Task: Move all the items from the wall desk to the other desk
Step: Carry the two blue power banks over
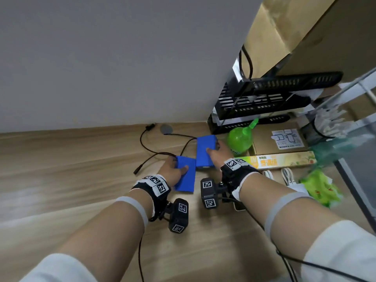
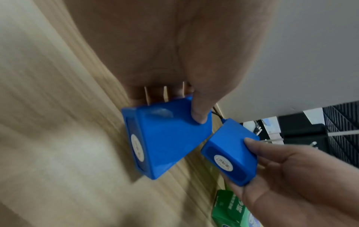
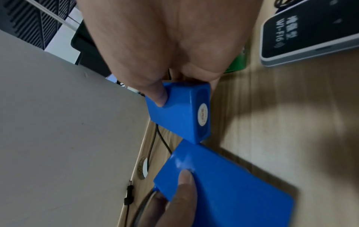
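Two blue battery packs with black cables lie on the wooden wall desk [image 1: 61, 163]. My left hand [image 1: 175, 169] grips the nearer blue pack [image 1: 186, 176], thumb on top and fingers under its far edge; the left wrist view has this pack [image 2: 167, 138] tilted off the desk. My right hand [image 1: 218, 154] grips the farther blue pack [image 1: 205, 151], thumb on its top face, and this pack [image 3: 178, 113] appears in the right wrist view too. The two packs almost touch at a corner. Their black cables [image 1: 154, 147] trail toward the wall.
A green spray bottle [image 1: 240, 139] stands right of my right hand, beside a cardboard box [image 1: 278, 139] and a long yellow-green box [image 1: 284, 160]. A black mesh rack [image 1: 264, 100] is behind them. White cables [image 1: 286, 176] and a green bag [image 1: 321, 188] lie at right. A dark device [image 3: 310, 30] is near.
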